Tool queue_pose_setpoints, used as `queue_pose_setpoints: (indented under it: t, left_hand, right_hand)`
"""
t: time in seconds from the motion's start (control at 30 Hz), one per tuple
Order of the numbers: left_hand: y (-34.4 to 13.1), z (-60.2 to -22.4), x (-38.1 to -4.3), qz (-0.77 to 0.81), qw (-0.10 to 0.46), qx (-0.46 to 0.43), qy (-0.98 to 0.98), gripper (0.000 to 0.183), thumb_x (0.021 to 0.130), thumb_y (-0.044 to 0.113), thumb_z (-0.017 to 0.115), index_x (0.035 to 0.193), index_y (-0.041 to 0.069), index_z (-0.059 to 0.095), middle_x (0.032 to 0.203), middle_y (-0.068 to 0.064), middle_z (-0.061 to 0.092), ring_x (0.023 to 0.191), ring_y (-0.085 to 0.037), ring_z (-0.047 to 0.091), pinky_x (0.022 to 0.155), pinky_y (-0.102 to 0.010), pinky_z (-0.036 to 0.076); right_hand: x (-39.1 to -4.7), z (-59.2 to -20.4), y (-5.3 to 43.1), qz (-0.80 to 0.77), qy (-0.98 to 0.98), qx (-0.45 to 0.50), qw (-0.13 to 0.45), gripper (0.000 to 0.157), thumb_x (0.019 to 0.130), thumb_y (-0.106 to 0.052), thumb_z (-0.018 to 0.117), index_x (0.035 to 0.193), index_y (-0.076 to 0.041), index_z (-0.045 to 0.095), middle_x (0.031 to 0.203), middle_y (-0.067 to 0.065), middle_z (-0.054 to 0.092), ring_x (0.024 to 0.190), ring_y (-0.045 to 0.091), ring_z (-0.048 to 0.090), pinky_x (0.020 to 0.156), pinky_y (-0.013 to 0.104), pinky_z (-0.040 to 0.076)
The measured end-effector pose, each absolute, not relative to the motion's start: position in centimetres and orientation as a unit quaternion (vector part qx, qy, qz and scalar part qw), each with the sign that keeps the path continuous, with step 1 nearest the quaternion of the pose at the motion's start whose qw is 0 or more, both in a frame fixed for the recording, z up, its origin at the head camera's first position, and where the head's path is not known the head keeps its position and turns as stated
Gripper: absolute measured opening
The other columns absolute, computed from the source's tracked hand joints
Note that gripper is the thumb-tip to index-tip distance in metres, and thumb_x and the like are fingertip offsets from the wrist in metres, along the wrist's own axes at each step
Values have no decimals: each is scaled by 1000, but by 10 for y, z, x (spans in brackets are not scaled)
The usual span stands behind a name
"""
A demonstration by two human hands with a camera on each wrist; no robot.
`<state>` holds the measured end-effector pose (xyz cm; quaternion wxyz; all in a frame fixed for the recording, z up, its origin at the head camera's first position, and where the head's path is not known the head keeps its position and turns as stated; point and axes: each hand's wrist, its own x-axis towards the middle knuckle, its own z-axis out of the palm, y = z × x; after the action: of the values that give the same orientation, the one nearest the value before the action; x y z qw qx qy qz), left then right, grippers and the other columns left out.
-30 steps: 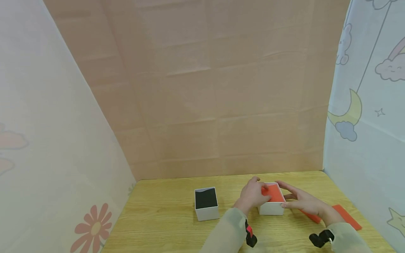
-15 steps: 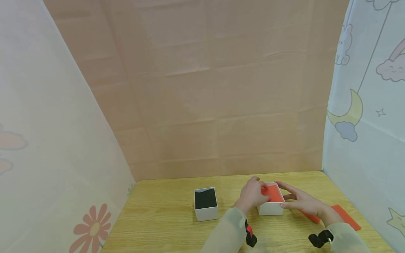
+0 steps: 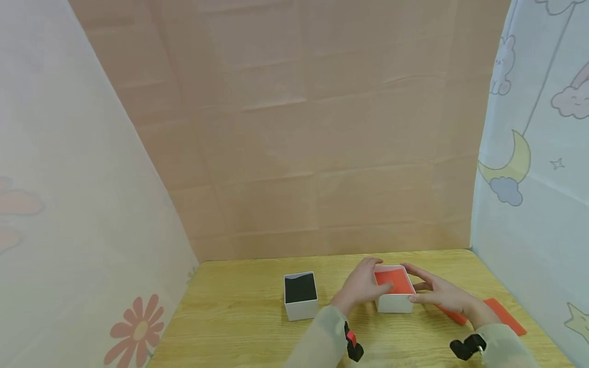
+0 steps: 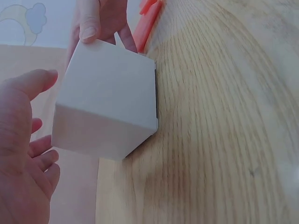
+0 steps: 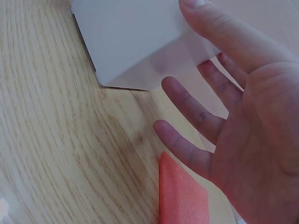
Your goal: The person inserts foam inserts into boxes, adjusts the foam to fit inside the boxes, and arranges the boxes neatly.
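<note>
In the head view a white box (image 3: 394,304) stands on the wooden table, a red foam sheet (image 3: 399,282) lying inside it just below the rim. My right hand (image 3: 444,295) holds the box's right side, thumb at the near corner and a finger at the far one. My left hand (image 3: 363,283) hovers at the left rim, its thumb over the red sheet. In the left wrist view the left thumb and fingers are apart, with no foam between them; the white box (image 4: 105,88) is beside them. Closer up, the right thumb lies against the white box (image 5: 131,37).
To the left stands a second white box (image 3: 301,310) with a black insert (image 3: 300,289). Red foam pieces (image 3: 505,317) lie on the table (image 3: 230,312) beyond the right wrist. Brown paper (image 3: 313,153) hangs behind, with printed cloth (image 3: 529,230) at the sides.
My left fingers have let go of the red foam sheet and drawn back slightly left, so more of the sheet shows. The right hand stays at the box.
</note>
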<state>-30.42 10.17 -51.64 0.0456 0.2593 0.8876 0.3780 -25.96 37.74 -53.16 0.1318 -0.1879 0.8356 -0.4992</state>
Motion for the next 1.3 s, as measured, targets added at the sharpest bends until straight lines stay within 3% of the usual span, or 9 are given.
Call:
queue_pose_setpoints:
  t: [0.13, 0.27, 0.43, 0.5, 0.6, 0.73, 0.83, 1.07, 1.3]
  left_hand:
    - [96, -521, -302, 421, 70, 252, 868, 84, 88, 54, 84, 160, 32, 46, 159, 18, 45, 141, -12, 51, 111, -49, 49]
    - [90, -527, -299, 459, 77, 253, 848, 96, 85, 51, 88, 165, 29, 38, 164, 15, 40, 146, -16, 47, 113, -53, 48]
    - [85, -536, -296, 503, 90, 239, 826, 103, 84, 40, 93, 167, 29, 33, 167, 7, 39, 150, -27, 45, 114, -56, 46]
    - [83, -539, -295, 515, 99, 225, 821, 103, 83, 37, 94, 166, 31, 34, 167, 6, 40, 150, -27, 45, 115, -57, 45]
    - [82, -543, -294, 537, 114, 205, 810, 101, 82, 31, 95, 165, 32, 37, 166, 7, 42, 151, -26, 44, 116, -57, 43]
    - [81, -546, -294, 569, 130, 194, 788, 96, 83, 22, 94, 162, 31, 41, 165, 8, 43, 152, -25, 42, 119, -55, 41]
    - [81, -549, -296, 582, 136, 199, 777, 92, 85, 18, 93, 161, 28, 44, 164, 8, 44, 153, -24, 41, 122, -52, 38]
    - [83, -553, -300, 584, 139, 207, 772, 91, 86, 20, 92, 163, 26, 43, 162, 13, 47, 152, -17, 43, 122, -43, 38]
    - [87, -547, -304, 584, 142, 206, 772, 90, 84, 15, 94, 161, 22, 47, 152, 13, 56, 145, -19, 52, 118, -41, 44]
  right_hand:
    - [-261, -532, 378, -499, 836, -186, 130, 86, 106, -15, 67, 172, -7, 14, 172, 31, 18, 135, 50, 55, 93, 47, 55]
    - [-261, -532, 379, -496, 839, -185, 127, 87, 105, -15, 68, 172, -6, 14, 171, 32, 20, 132, 36, 61, 93, 51, 54]
    - [-262, -533, 380, -496, 838, -189, 128, 87, 105, -14, 68, 172, -6, 13, 171, 32, 20, 131, 28, 62, 94, 52, 53]
    - [-262, -533, 380, -499, 836, -190, 128, 87, 105, -14, 68, 172, -6, 13, 171, 32, 21, 132, 32, 61, 94, 52, 53]
    - [-262, -533, 380, -505, 832, -187, 132, 87, 105, -13, 68, 172, -6, 12, 169, 34, 23, 130, 23, 62, 93, 45, 54]
    - [-261, -532, 380, -504, 834, -184, 132, 87, 105, -14, 68, 172, -6, 12, 168, 36, 25, 132, 30, 61, 92, 41, 55]
    - [-261, -532, 379, -502, 835, -185, 130, 87, 105, -14, 68, 172, -7, 13, 169, 35, 23, 134, 46, 57, 93, 47, 54]
    - [-262, -533, 380, -503, 833, -189, 131, 87, 105, -13, 67, 172, -7, 13, 170, 32, 21, 129, 20, 63, 91, 42, 56]
    - [-261, -533, 381, -500, 835, -190, 126, 87, 105, -13, 68, 172, -6, 13, 171, 33, 20, 131, 25, 62, 92, 50, 54]
